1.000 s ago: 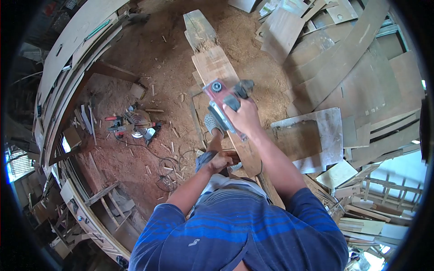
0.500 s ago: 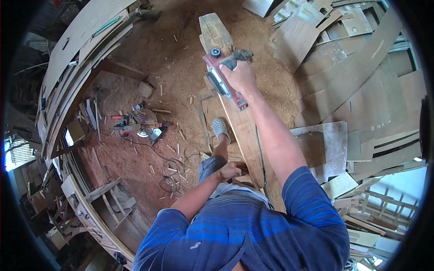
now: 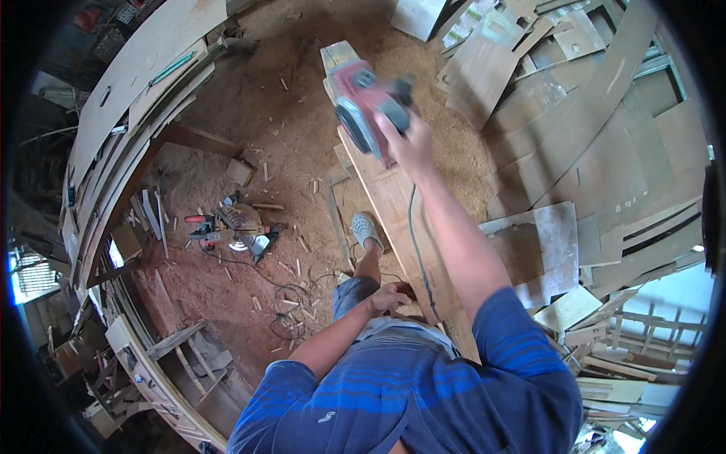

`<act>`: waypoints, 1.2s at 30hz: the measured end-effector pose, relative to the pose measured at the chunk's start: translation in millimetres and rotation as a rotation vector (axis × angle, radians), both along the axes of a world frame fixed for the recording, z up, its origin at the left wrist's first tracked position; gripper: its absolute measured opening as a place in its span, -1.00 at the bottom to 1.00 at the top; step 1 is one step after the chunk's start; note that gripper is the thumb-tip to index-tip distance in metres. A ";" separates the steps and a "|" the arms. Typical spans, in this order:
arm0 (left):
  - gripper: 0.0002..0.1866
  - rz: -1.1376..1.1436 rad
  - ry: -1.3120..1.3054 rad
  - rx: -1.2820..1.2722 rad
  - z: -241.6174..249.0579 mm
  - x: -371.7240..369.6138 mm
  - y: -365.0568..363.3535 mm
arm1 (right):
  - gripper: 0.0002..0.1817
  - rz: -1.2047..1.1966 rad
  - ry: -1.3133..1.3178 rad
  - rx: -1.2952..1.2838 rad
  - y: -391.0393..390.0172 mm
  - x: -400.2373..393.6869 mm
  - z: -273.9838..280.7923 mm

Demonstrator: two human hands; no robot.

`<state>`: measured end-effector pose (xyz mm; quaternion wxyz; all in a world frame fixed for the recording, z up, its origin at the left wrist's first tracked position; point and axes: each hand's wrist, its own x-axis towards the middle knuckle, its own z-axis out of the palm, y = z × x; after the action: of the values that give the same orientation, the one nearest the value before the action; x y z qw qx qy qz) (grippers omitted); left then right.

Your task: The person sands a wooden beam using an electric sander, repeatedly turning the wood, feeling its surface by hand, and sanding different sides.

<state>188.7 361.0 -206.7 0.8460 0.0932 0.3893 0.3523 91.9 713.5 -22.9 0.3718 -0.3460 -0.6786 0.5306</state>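
A red electric planer (image 3: 355,83), blurred by motion, lies on a long wooden plank (image 3: 423,227) toward its far end. My right hand (image 3: 410,144) is wrapped around the planer's dark rear handle. From the planer a black cord (image 3: 418,257) runs back along the plank toward my body. My left hand (image 3: 388,299) is low by my waist, beside the plank's near left edge. Its fingers are curled, and their tips are partly hidden, so what they grip does not show.
On the sawdust-covered floor to the left sits a circular-bladed power saw (image 3: 238,227) with a loose cable (image 3: 287,303) and wood offcuts. Stacked sheets (image 3: 582,159) fill the right side. A curved wooden piece (image 3: 136,98) stands at left. My clog (image 3: 364,229) is beside the plank.
My right hand has pushed the planer farther along the plank, away from my body. The cord has shifted and shows more behind it. My left hand stays in nearly the same place.
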 end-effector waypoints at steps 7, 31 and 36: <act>-0.51 -0.005 0.087 -0.064 21.1 33.7 -2.2 | -0.77 -0.165 0.062 -0.283 -133.9 255.5 36.9; -0.67 0.959 0.312 0.536 331.9 -3.9 -6.5 | -0.70 -0.543 -0.071 -0.352 -304.5 540.1 49.9; -0.66 1.035 0.319 0.521 332.5 -4.1 0.8 | -0.69 -0.448 -0.084 -0.372 -300.4 519.4 69.3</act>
<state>184.6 361.7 125.8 0.4450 0.1475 0.4073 0.7838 611.4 413.1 46.4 0.3817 -0.5710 -0.4910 0.5358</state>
